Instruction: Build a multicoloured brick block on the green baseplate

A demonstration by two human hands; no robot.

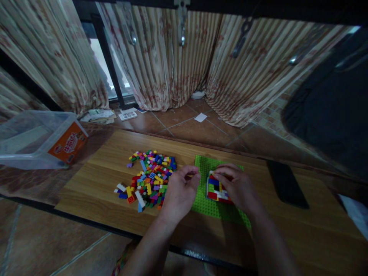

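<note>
Partly hidden under the right hand [237,188], 1 small multicoloured brick build [215,189] sits on 1 green baseplate [202,166]; its right side cannot be seen. That hand's fingertips press the build's far edge. Left hand [182,189], loosely curled, seems to pinch something yellow, too small to tell. 1 loose brick pile [151,178] lies left, uncountable.

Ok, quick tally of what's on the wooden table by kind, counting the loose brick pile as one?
Loose brick pile: 1
Green baseplate: 1
Brick build on the baseplate, under the right hand: 1
Dark phone: 1
Total: 4
</note>
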